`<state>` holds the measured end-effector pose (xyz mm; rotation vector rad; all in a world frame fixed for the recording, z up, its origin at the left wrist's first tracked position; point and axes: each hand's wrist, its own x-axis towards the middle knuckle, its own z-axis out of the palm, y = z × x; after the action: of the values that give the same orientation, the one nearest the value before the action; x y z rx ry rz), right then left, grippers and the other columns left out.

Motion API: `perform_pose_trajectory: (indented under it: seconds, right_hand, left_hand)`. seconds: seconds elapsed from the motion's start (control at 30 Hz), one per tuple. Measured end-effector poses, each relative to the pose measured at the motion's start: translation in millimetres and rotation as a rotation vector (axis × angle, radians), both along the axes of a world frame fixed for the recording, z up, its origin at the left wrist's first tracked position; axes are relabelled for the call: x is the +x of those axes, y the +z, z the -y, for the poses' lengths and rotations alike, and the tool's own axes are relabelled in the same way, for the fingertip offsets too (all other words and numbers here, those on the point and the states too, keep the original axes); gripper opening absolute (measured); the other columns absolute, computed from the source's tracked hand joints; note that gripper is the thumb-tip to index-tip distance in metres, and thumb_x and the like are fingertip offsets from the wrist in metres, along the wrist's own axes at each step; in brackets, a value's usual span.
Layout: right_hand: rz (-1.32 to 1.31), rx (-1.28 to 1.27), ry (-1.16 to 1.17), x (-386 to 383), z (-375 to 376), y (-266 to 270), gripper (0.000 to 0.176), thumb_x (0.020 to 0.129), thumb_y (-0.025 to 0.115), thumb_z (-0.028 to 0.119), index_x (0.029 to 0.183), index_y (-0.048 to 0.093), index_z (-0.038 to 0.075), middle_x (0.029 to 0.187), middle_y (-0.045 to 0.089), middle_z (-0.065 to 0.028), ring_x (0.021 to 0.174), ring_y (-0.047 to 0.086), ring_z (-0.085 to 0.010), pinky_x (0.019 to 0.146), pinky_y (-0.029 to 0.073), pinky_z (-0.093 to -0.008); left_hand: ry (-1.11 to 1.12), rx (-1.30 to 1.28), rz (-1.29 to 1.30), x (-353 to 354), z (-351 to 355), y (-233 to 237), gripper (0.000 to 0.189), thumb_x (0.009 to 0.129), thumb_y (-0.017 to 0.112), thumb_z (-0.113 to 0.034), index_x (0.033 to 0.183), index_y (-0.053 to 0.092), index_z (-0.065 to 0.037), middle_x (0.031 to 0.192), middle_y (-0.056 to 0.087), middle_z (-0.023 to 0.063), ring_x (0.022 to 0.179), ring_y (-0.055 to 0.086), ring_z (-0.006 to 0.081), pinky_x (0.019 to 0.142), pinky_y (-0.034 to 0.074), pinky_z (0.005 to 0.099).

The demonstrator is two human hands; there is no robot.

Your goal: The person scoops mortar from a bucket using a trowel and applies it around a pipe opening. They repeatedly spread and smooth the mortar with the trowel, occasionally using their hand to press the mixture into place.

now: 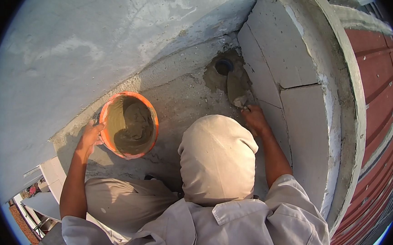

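My left hand (92,135) grips the rim of an orange bucket (156,115), tilted so that its inside faces me. Wet grey-brown mortar (137,123) lies in the bucket and coats its wall. My right hand (254,118) is closed around the handle of a trowel (236,88), most of the handle hidden by the fingers. The mortar-smeared blade rests at the edge of a round pipe opening (223,67) in the corner of the floor. Dark wet mortar (213,78) surrounds the opening.
A grey plastered wall (97,38) rises on the left. Light block walling (305,125) with a rough top edge closes in the right side. Beyond it lies a red ribbed roof (381,90). My bent knee (127,199) is below the bucket, over the concrete floor (179,103).
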<state>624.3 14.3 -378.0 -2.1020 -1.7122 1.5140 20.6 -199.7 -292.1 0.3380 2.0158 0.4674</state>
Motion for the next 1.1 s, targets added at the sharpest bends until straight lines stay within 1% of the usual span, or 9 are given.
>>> perform_pose_trajectory:
  seconds: [0.07,0.17,0.37,0.47,0.57,0.67,0.83,0.93,1.1]
  right_hand:
    - [0.002,0.043,0.084,-3.9,2.1,-7.5,0.041,0.091,0.068,0.025,0.117,0.068,-0.007,0.096,0.072,-0.0218,0.079,0.069,-0.0284,0.07,0.053,-0.0431]
    - [-0.034,0.128,0.211,-5.3,18.7,-24.7,0.038,0.089,0.069,0.025,0.112,0.069,-0.007,0.097,0.072,-0.0249,0.086,0.07,-0.0338,0.079,0.053,-0.0458]
    - [-0.052,0.135,0.139,-15.0,25.4,-9.7,0.036,0.088,0.07,0.025,0.106,0.07,-0.006,0.097,0.072,-0.0255,0.09,0.07,-0.0356,0.082,0.052,-0.0448]
    - [-0.082,0.076,0.127,-12.4,23.1,-7.2,0.037,0.088,0.07,0.025,0.108,0.07,-0.006,0.097,0.072,-0.0254,0.09,0.07,-0.0347,0.082,0.052,-0.0437]
    - [-0.183,-0.027,0.161,-13.9,29.8,6.6,0.038,0.089,0.069,0.026,0.109,0.07,-0.006,0.098,0.072,-0.0265,0.092,0.07,-0.037,0.084,0.052,-0.0438]
    - [-0.103,0.049,0.144,-14.2,33.8,9.6,0.04,0.091,0.067,0.028,0.11,0.07,-0.007,0.104,0.071,-0.0295,0.098,0.069,-0.0424,0.088,0.052,-0.0459]
    - [0.135,0.274,0.061,4.7,21.3,-45.2,0.049,0.092,0.066,0.032,0.117,0.066,-0.01,0.116,0.068,-0.033,0.113,0.065,-0.0474,0.096,0.051,-0.0491]
    - [0.104,0.519,-0.014,0.4,27.1,-64.2,0.035,0.091,0.066,0.029,0.096,0.064,-0.006,0.089,0.066,-0.0295,0.084,0.065,-0.0463,0.074,0.048,-0.0504]
    - [0.094,0.475,-0.058,-16.7,20.6,-52.4,0.036,0.091,0.066,0.03,0.1,0.066,-0.005,0.094,0.068,-0.0285,0.091,0.067,-0.0461,0.078,0.05,-0.0508]
  left_hand:
    - [0.01,-0.005,0.018,5.9,-1.6,9.4,0.109,0.091,0.072,-0.042,0.162,0.004,0.005,0.15,0.048,0.0292,0.131,0.054,0.0388,0.09,0.051,0.0481]
    - [0.013,0.002,-0.003,1.8,2.0,4.2,0.109,0.091,0.072,-0.042,0.162,0.004,0.005,0.151,0.047,0.0296,0.136,0.05,0.0401,0.092,0.051,0.0486]
    - [0.02,-0.016,-0.032,4.3,0.2,5.1,0.109,0.092,0.072,-0.042,0.162,0.003,0.005,0.152,0.047,0.0292,0.136,0.05,0.0405,0.096,0.049,0.0503]
    - [0.003,-0.008,-0.027,7.7,-1.8,7.3,0.11,0.093,0.069,-0.042,0.162,-0.003,0.004,0.15,0.05,0.0254,0.116,0.061,0.0378,0.094,0.05,0.0511]
    - [0.013,0.017,-0.042,9.2,-0.3,7.9,0.11,0.092,0.069,-0.042,0.162,-0.002,0.004,0.146,0.053,0.0255,0.113,0.062,0.0362,0.093,0.05,0.0508]
    - [0.026,0.006,-0.003,5.1,0.6,7.3,0.11,0.092,0.073,-0.041,0.162,0.001,0.004,0.151,0.048,0.0279,0.127,0.056,0.0385,0.096,0.049,0.0507]
    - [0.016,-0.025,0.003,7.6,-4.1,11.9,0.11,0.091,0.073,-0.042,0.162,0.002,0.004,0.151,0.048,0.028,0.131,0.054,0.0379,0.094,0.05,0.0505]
    - [0.012,-0.034,-0.004,9.4,-5.4,12.9,0.11,0.091,0.073,-0.041,0.162,0.003,0.005,0.152,0.047,0.0286,0.134,0.052,0.0379,0.094,0.05,0.0507]
    - [0.024,-0.001,-0.006,5.2,-0.1,8.1,0.11,0.09,0.073,-0.042,0.162,0.004,0.005,0.152,0.046,0.0297,0.131,0.053,0.0388,0.094,0.05,0.0505]
